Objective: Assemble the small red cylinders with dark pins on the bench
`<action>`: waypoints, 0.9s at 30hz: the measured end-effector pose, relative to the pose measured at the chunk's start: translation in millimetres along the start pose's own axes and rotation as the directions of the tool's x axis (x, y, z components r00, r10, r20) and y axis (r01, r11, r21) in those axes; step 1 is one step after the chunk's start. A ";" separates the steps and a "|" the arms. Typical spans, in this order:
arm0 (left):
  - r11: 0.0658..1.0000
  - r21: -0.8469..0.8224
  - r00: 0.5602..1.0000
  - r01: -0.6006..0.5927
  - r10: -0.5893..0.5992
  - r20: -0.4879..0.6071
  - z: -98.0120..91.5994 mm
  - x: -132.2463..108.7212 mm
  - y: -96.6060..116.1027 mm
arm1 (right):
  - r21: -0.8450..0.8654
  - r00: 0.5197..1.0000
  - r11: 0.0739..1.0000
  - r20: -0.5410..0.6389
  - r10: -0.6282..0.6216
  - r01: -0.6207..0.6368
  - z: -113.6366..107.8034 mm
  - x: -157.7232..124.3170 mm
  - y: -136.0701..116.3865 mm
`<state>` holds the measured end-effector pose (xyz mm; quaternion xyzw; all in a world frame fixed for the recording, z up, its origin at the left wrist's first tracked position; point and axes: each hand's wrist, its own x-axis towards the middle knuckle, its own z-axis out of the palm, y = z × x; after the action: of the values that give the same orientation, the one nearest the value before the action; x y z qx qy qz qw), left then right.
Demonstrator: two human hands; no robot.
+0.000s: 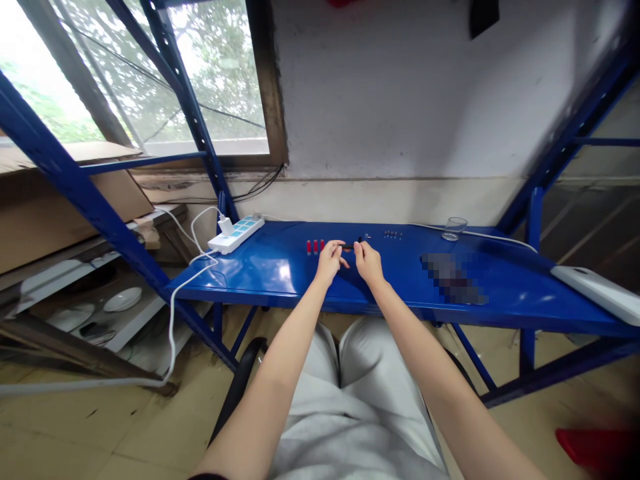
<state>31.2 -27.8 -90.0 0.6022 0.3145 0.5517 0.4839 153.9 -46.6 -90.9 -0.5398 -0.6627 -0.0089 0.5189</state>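
My left hand [330, 259] and my right hand [369, 259] meet over the middle of a blue metal table [280, 267]. Both are closed in a pinch on the ends of a small dark thin object [348, 247] held between them; it is too small to name. Just left of my left hand stand three small red pieces [315, 247] in a row. Behind my right hand lies a small dark part [361, 238], and further right a cluster of several tiny dark pieces [393, 235].
A white power strip [236, 234] with a plugged charger and white cable lies at the table's left rear. A clear glass [455, 228] stands at the back right, a white flat object [597, 288] at the right edge. Blue rack posts flank the table; cardboard and plates sit on shelves at left.
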 end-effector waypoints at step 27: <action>0.999 -0.047 0.993 -0.021 0.015 -0.115 -3.8 1.7 0.4 | 0.048 0.995 0.994 -0.026 -0.098 0.100 0.7 -2.2 -4.0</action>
<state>27.8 -25.5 -89.4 0.5606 0.3227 0.5970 0.4745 150.2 -49.5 -90.6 -0.4932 -0.6825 -0.0247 0.5388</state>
